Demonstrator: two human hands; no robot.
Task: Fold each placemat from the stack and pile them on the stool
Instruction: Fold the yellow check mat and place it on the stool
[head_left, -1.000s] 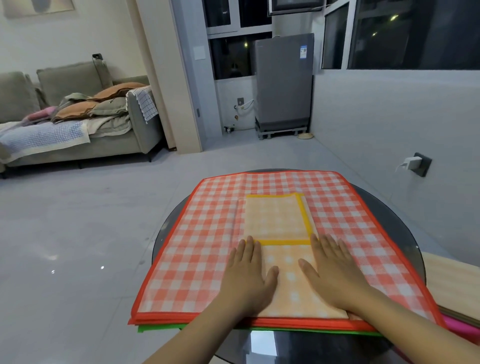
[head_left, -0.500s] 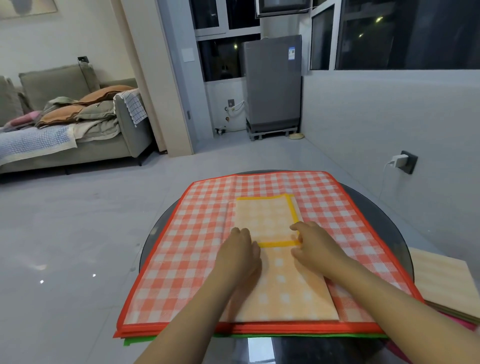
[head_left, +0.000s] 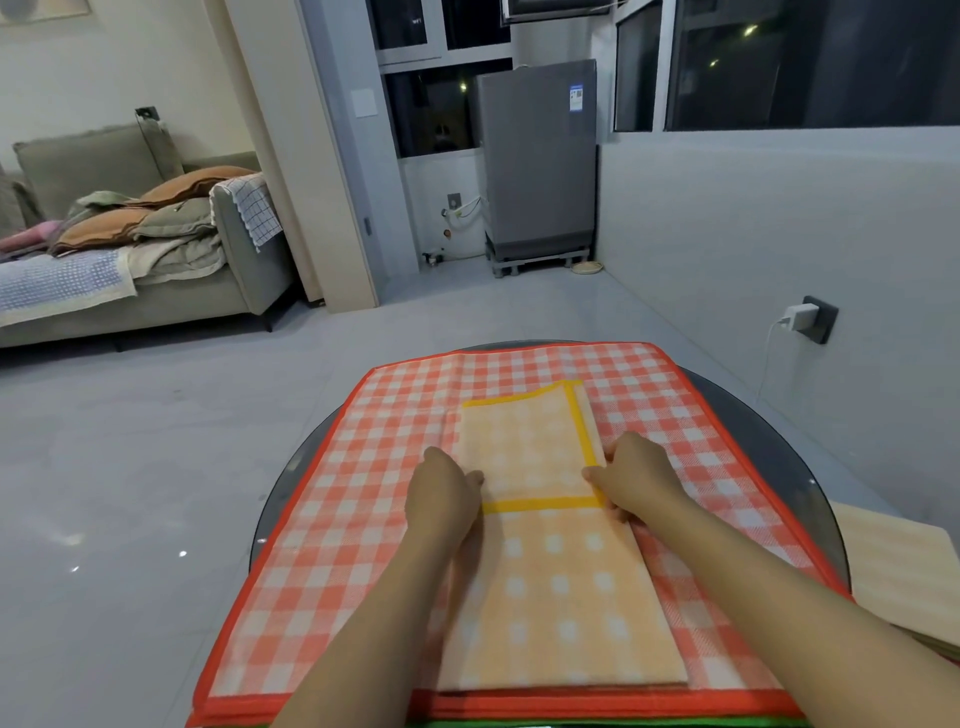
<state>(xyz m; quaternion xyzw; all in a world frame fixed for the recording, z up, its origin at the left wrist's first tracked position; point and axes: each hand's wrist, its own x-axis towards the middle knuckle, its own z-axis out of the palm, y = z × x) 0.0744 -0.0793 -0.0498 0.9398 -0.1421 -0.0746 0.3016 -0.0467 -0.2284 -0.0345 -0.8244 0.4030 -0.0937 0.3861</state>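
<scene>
A yellow checked placemat (head_left: 550, 597), folded into a long narrow strip, lies on the stack of red checked placemats (head_left: 311, 545) that covers the round glass table (head_left: 288, 483). My left hand (head_left: 444, 493) pinches the strip's left edge about halfway along, thumb on top. My right hand (head_left: 636, 480) pinches the right edge opposite, at the yellow border band. A green placemat edge (head_left: 727, 722) shows under the stack. The wooden stool top (head_left: 898, 571) stands at the right, just beyond the table, with pink and green layers at its near edge.
A grey sofa (head_left: 156, 270) heaped with blankets stands far left across open tiled floor. A grey appliance (head_left: 537, 156) stands by the window at the back. A wall socket with a white charger (head_left: 810, 319) is on the right wall.
Both hands slid forward from lying flat on the near end of the yellow strip to its middle. They now curl round its side edges.
</scene>
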